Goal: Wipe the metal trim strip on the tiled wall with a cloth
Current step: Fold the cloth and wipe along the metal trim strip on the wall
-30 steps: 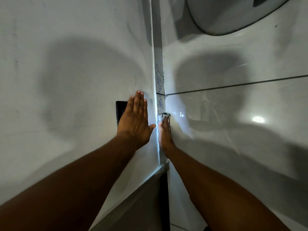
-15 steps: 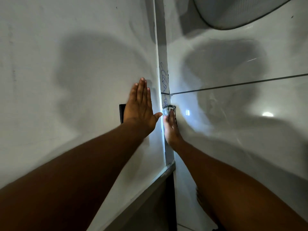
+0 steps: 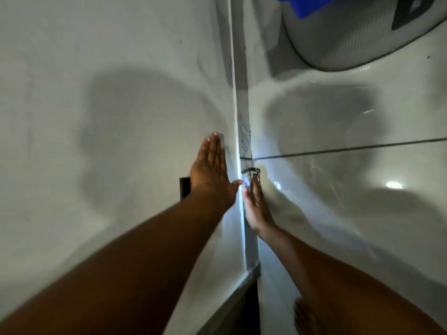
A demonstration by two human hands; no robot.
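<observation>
A narrow metal trim strip (image 3: 242, 93) runs up the corner between two glossy pale walls, with blue scribble marks (image 3: 244, 137) on it just above my hands. My right hand (image 3: 256, 204) presses a small whitish cloth (image 3: 248, 178) with a dark edge flat against the strip, below the scribbles. Left of the strip, my left hand (image 3: 210, 172) lies flat on the wall with straight fingers, its thumb almost touching the cloth.
A dark grout line (image 3: 350, 149) crosses the right wall at the cloth's height. A small black rectangle (image 3: 184, 191) sits on the left wall behind my left wrist. Above right hangs a white rounded fixture (image 3: 338, 39) with a blue object (image 3: 302, 3). A grey ledge (image 3: 232, 303) runs below.
The view has shifted, bringing the blue object into sight at the top. Both hands stay on the wall; the cloth sits just under the grout line, with a shorter stretch of scribbles showing above it.
</observation>
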